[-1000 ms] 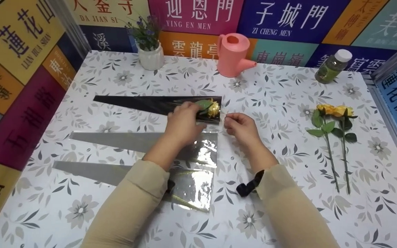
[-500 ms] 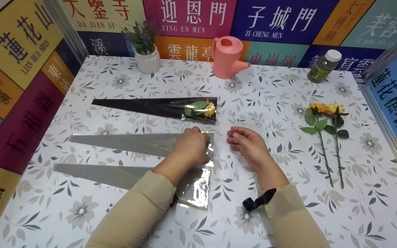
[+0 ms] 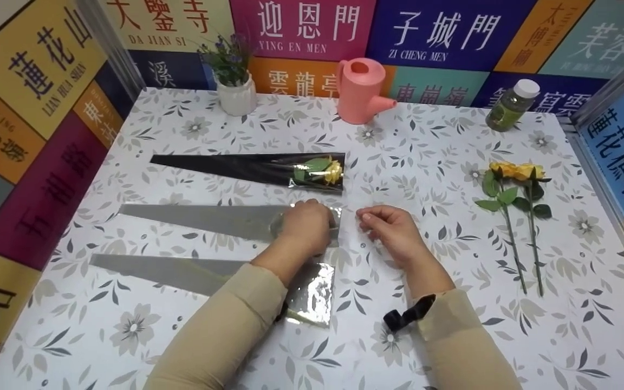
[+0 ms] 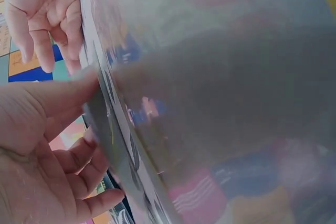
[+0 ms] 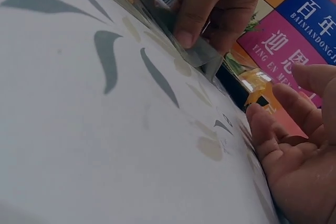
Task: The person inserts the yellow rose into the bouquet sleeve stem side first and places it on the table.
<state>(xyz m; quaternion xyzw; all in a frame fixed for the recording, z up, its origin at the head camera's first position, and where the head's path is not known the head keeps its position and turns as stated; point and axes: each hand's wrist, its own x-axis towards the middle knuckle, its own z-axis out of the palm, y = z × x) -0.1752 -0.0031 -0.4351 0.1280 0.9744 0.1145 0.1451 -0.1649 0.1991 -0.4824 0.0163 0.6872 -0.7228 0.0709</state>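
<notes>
My left hand (image 3: 307,226) pinches the middle clear tapered flower sleeve (image 3: 220,221) near its wide right end. In the right wrist view, thumb and fingers of this hand (image 5: 220,6) hold the film sleeve (image 5: 197,56) by its edge, lifting it slightly. My right hand (image 3: 390,233) hovers just right of the sleeve's mouth, fingers loosely bent and holding nothing. Beyond them lies a black-backed sleeve (image 3: 225,165) with a yellow rose (image 3: 333,172) inside. A third clear sleeve (image 3: 312,292) lies nearer, partly covered by my left forearm.
Two yellow roses (image 3: 523,171) with green stems lie on the right of the floral-patterned table (image 3: 426,346). At the back stand a potted plant (image 3: 236,95), a pink watering can (image 3: 363,92) and a white-capped bottle (image 3: 512,105). Printed panels (image 3: 312,32) border the table.
My left hand has left the black sleeve with the rose and come nearer, onto the middle clear sleeve, which it now pinches. My right hand has shifted slightly nearer and to the right.
</notes>
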